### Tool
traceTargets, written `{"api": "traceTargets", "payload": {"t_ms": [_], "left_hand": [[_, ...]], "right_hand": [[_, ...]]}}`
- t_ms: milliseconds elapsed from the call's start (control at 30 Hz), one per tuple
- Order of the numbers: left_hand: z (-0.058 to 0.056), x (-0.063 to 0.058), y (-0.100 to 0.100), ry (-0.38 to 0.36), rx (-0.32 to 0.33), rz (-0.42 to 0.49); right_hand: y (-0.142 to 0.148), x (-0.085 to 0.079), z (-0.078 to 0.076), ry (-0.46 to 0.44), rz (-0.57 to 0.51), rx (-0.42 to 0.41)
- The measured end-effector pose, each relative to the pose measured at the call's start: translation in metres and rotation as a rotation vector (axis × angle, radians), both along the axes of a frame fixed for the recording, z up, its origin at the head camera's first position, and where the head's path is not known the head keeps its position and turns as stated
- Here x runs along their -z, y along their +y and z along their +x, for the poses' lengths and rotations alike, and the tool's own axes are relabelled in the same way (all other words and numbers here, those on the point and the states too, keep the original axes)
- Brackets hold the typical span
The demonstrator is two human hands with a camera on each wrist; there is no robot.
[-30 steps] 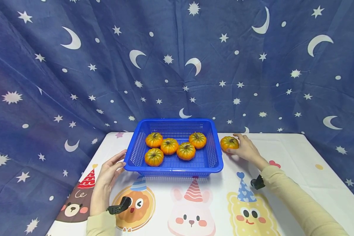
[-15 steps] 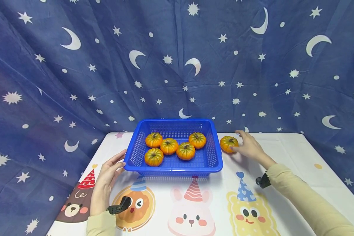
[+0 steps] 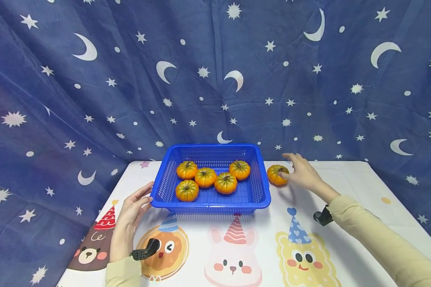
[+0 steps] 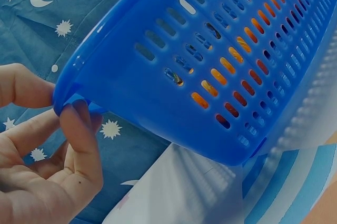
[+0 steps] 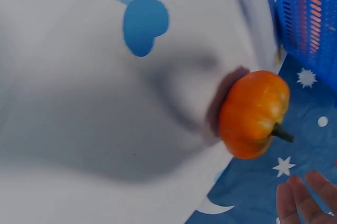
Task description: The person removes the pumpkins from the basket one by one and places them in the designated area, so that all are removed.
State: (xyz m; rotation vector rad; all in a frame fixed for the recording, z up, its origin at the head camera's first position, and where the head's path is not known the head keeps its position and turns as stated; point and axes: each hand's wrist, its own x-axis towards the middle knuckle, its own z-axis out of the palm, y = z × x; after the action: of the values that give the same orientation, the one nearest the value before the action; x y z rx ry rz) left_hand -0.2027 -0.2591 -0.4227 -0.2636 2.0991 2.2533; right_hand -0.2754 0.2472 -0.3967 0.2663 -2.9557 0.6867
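A blue plastic basket (image 3: 215, 205) holds several small orange pumpkins, one of them a pumpkin (image 3: 187, 191) at its front left. My left hand (image 3: 132, 209) pinches the basket's left rim between thumb and fingers; the left wrist view shows the fingertips at the rim (image 4: 79, 71). To the right of the basket, a single pumpkin (image 3: 277, 175) with a dark stem sits on the tablecloth. Just above and right of it hovers my right hand (image 3: 303, 175), thumb and fingers spread. In the right wrist view, bare tablecloth and curtain separate those fingers (image 5: 300, 197) from the pumpkin's orange side.
The white tablecloth (image 3: 355, 183) carries printed cartoon figures, among them a rabbit (image 3: 233, 259). A dark blue curtain (image 3: 215, 79) with moons and stars hangs behind the table and along its left side. Each wrist wears a small black camera, such as the left camera (image 3: 146, 250).
My right hand has let go of the single pumpkin and risen a little above it, fingers wider apart. The pumpkin stays beside the basket. My left hand has kept its hold.
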Motion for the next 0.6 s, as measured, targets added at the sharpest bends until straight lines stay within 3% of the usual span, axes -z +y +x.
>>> {"api": "traceTargets", "payload": {"t_ms": [600], "left_hand": [[-0.001, 0.0, -0.001, -0.027, -0.007, -0.016]], "right_hand": [[-0.034, -0.036, 0.004, 0.044, -0.004, -0.082]]}}
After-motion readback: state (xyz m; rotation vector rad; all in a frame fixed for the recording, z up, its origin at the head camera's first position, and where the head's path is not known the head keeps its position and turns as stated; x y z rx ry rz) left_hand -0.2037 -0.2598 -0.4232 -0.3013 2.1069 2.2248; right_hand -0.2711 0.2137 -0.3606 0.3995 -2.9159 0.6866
